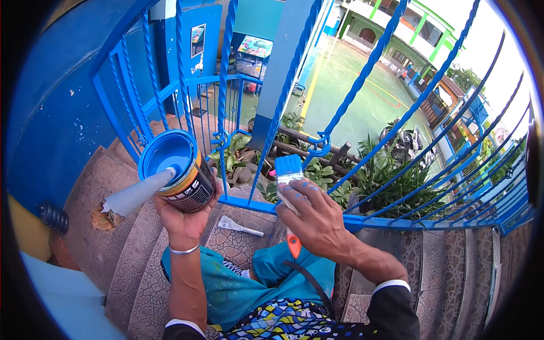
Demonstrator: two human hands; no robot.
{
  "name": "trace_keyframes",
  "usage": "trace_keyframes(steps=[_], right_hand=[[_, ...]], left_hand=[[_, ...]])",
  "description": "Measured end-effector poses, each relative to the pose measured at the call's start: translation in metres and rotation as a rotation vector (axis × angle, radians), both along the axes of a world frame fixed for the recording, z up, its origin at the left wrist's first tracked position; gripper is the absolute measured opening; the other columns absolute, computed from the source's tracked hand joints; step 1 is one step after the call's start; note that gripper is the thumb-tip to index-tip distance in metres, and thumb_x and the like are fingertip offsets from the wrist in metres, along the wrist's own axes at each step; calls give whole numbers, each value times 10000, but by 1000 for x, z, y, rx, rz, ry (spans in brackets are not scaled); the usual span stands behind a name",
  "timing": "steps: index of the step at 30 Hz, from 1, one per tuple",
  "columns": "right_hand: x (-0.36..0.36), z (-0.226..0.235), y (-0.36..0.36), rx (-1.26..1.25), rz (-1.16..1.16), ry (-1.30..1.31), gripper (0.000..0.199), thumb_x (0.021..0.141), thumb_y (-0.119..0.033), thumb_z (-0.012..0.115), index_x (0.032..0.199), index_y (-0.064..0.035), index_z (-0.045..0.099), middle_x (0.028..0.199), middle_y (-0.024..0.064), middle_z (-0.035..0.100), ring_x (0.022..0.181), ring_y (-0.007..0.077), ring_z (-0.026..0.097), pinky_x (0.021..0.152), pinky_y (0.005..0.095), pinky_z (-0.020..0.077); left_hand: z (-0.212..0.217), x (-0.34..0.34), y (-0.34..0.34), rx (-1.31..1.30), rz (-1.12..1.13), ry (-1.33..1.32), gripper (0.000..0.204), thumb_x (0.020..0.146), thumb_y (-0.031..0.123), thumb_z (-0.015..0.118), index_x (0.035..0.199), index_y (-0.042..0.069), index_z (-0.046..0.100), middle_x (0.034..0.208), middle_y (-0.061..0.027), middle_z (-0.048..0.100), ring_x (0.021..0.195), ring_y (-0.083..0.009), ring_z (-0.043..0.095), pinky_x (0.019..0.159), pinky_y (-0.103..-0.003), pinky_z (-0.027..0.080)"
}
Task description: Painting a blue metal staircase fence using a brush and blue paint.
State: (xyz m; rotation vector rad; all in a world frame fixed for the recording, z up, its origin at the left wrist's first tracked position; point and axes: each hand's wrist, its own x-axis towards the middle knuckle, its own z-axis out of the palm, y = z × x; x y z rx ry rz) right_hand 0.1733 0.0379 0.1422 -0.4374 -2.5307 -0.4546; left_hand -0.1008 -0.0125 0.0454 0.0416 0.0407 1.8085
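My left hand [184,218] is wrapped round a paint can [195,184] from below, its label black and yellow. Blue paint coats the can's inside and rim, and a grey stick [139,192] leans out of it over the near left side. In my right hand [311,212] is a paintbrush [289,165], bristles up and loaded with blue paint; its orange handle end shows below my fingers. The brush is just in front of the blue metal railing [289,73], whose twisted bars stand ahead of me. Blue spots mark my right fingers.
A second brush-like tool [239,226] with a pale handle lies on the stone-patterned step between my legs. Tiled steps [113,187] curve down at the left beside a blue wall [56,113]. Plants [382,175] and rocks [243,173] sit beyond the railing, with a green court [351,96] farther off.
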Motion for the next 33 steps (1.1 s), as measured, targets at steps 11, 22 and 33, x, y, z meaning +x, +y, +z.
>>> trace_keyframes(steps=[11, 22, 33], right_hand=[[-63, -3, 46, 115, -211, -386, 162, 753, -156, 704, 831, -22, 657, 885, 121, 640, 914, 264, 586, 737, 383, 500], [-64, 23, 59, 147, -313, -405, 190, 750, -175, 758, 841, -10, 731, 795, 100, 676, 816, 245, 602, 548, 335, 453], [-55, 92, 54, -146, -338, -442, 177, 790, -88, 748, 955, -23, 746, 874, 139, 747, 884, 289, 708, 598, 401, 550]], left_hand=[[0, -5, -2, -29, 52, 25, 907, 916, 660, 569, 1541, 18, 426, 1480, -292, 519, 1342, -497, 526, 1067, -674, 456], [4, -5, -7, -30, 60, 31, 888, 920, 659, 572, 1538, 36, 437, 1495, -279, 511, 1364, -498, 502, 1075, -667, 448], [-1, -5, -3, 44, 40, 57, 885, 921, 667, 561, 1537, 43, 439, 1450, -287, 540, 1324, -482, 544, 1046, -668, 466]])
